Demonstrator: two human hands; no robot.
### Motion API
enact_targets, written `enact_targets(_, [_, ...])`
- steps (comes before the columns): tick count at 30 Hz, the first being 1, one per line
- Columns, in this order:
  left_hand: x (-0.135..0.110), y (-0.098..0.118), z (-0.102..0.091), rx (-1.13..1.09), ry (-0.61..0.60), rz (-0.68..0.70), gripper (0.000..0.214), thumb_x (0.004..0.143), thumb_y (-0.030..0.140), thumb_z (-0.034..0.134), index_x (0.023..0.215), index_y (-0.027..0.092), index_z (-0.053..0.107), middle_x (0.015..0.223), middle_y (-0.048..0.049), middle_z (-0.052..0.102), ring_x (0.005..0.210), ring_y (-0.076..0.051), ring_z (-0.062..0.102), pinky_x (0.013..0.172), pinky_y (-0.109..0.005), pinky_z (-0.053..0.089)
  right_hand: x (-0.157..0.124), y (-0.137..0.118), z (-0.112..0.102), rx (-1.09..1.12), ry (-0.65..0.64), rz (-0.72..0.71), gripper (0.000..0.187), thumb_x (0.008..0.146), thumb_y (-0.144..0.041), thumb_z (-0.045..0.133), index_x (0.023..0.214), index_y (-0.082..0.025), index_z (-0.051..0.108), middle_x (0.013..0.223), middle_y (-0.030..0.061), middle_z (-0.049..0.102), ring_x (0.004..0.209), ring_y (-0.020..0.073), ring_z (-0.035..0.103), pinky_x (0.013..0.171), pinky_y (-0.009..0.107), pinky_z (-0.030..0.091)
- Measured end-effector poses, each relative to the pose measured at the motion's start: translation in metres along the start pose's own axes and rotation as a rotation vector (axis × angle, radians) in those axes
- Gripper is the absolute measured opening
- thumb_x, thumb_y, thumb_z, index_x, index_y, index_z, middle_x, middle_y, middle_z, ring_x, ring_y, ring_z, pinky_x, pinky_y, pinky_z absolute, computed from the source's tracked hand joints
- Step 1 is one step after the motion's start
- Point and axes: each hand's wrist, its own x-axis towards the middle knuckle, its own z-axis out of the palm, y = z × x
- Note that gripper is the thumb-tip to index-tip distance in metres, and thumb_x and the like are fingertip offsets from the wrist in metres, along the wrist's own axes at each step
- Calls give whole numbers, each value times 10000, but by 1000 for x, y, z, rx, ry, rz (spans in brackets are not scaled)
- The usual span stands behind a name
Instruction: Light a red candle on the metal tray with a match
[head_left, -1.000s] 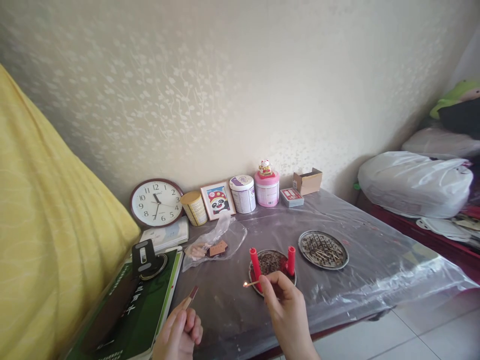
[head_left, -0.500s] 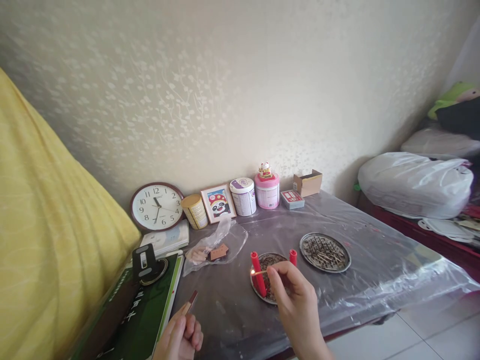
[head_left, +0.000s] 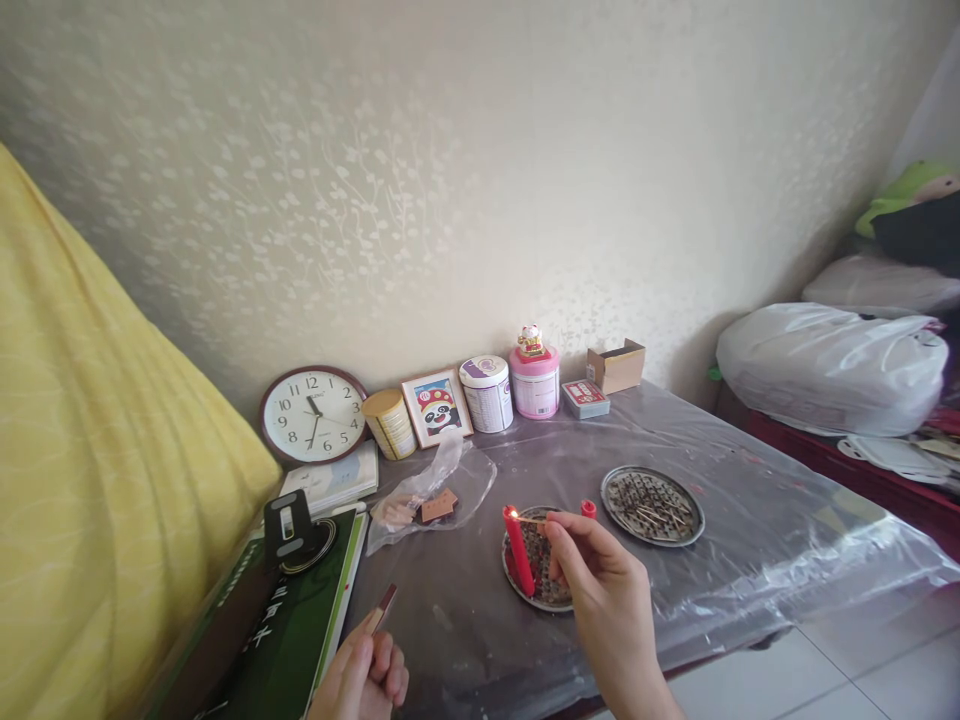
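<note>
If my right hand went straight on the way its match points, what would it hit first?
Most likely the tip of the left red candle: the right hand aims its lit match leftward, flame right at that tip, though depth is unclear.

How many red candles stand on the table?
2. One red wax candle stands at the left of the nearer round metal plate; the other candle, at its right, is mostly behind the right hand.

- Right hand (head_left: 600, 585) pinches a thin lit wooden match (head_left: 529, 519), its flame at the tip of a red wax candle (head_left: 519, 552).
- Left hand (head_left: 364, 680), at 8 o'clock of the candle, grips a flat brown matchbox (head_left: 382, 607).
</note>
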Motion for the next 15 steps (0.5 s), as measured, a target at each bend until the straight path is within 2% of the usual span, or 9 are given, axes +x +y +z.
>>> enact_targets(4, [5, -4, -6, -11, -2, -16, 360, 616, 465, 787, 812, 173, 710, 484, 50, 444, 401, -109, 400, 382, -257, 324, 0, -6, 2, -10, 7, -18, 310, 721, -456, 709, 793, -154, 704, 541, 8, 578, 473, 128, 499, 445, 224, 433])
enact_targets(9, [8, -5, -7, 2, -20, -20, 326, 592, 472, 793, 705, 188, 680, 479, 44, 442, 397, -111, 394, 381, -262, 320, 0, -8, 5, 6, 7, -16, 337, 711, -484, 714, 775, -153, 701, 514, 1, 563, 451, 126, 498, 421, 221, 436])
enact_targets(15, [4, -1, -3, 14, 3, -8, 333, 578, 472, 807, 693, 190, 672, 485, 44, 447, 413, -112, 401, 393, -263, 330, 3, -3, 9, -1, -3, -3, 308, 725, -466, 711, 788, -166, 700, 548, -2, 576, 485, 124, 496, 438, 211, 414])
